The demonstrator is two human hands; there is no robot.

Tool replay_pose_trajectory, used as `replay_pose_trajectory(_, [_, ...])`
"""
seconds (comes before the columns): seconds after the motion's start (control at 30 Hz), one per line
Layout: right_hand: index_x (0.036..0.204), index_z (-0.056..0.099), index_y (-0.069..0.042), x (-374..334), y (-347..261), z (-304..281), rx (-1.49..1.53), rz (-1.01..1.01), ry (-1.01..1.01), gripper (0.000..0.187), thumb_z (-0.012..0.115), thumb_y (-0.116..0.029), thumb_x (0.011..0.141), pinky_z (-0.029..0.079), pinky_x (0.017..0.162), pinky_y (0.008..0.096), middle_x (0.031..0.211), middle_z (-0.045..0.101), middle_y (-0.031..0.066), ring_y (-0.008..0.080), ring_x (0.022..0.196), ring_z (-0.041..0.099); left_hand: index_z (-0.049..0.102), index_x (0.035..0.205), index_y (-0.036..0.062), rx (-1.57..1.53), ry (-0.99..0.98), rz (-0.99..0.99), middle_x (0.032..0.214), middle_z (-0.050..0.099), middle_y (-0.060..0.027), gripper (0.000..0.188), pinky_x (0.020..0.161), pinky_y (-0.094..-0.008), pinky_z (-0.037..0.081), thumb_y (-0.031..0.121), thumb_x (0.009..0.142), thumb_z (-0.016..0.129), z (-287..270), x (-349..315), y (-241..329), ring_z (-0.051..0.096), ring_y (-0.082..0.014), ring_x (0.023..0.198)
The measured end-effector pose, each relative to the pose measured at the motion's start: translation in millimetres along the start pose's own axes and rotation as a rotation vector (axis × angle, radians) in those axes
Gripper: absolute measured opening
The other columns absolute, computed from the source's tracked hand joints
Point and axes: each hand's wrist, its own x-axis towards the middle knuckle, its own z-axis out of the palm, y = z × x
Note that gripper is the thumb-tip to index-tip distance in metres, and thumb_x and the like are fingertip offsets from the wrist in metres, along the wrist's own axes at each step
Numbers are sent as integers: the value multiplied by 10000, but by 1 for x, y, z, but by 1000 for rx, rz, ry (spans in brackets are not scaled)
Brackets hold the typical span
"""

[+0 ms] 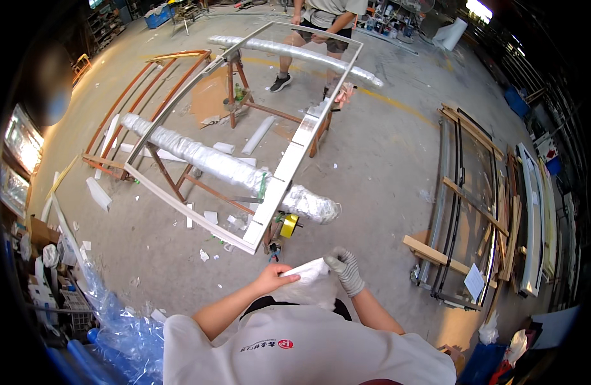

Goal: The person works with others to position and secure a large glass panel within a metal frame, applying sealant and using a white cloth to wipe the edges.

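Wrap [306, 272], white and thin, was held up between two hands in the lower middle of the view. The bare left hand [274, 280] had its fingers closed on the left end, with the thumb on top. The right hand [348, 273] wore a gray striped glove, and its fingers were bent in, pinching the right end. So the fingers of both hands were narrow, and the wrap went across the gap from one hand to the other. A loose, pale part hung down below, close to the light gray shirt [295, 350].

Some things for keeping stuff in were well apart from the hands. A blue bin [157, 18] was at the upper left, and what was in it was too small to tell. Another blue bin [517, 101] was at the right. A white crate [77, 300] sat at the lower left in a messy pile, and its inside was not clear. Crumpled clear plastic [125, 324] lay to the right of it.

Above the hands, in the middle, a big frame [286, 170] lay over two long silver rolls [202, 158]. A small yellow roll [289, 226] was near its bottom corner. Another person [327, 8] stood at the top middle.
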Motion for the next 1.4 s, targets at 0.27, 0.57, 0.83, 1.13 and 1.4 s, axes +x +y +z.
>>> replay_pose_trajectory(0.27, [831,572,-44,9,77,67,-814,97,-306,308,675,-316,731,463,672,330,767,600,112,209,707,557,637,876,18,253,124,504,1285,425,-148,248,985,-408,303,137,680,731,-24,-71,30,411,-299,1174])
replay_pose_trajectory(0.57, [925,592,-51,28,60,94,-808,-299,-457,215,622,-141,731,437,814,344,919,590,140,296,877,564,517,1120,15,275,302,226,1081,544,-165,376,872,-375,410,63,759,607,-28,-92,5,501,-339,1011])
replay_pose_trajectory(0.83, [873,588,-48,102,5,52,-558,-349,-342,93,562,-92,795,441,599,300,781,567,93,188,651,525,413,1144,17,484,799,-234,919,558,-252,492,729,-469,443,113,691,580,-38,-53,21,541,-433,852])
replay_pose_trajectory(1.13, [973,579,-17,210,-45,54,-548,-246,-523,217,571,-160,810,478,746,317,896,612,129,237,827,604,456,1118,-17,623,1127,-354,1032,522,-241,443,815,-424,423,-22,679,512,-30,-34,28,517,-394,952])
replay_pose_trajectory(1.4, [1091,502,-13,257,-55,173,-1550,-578,-862,512,664,-334,725,447,831,360,942,620,147,269,915,594,444,1142,-3,239,1488,-549,940,574,-246,402,799,-401,432,-10,742,414,-29,-69,27,561,-398,885])
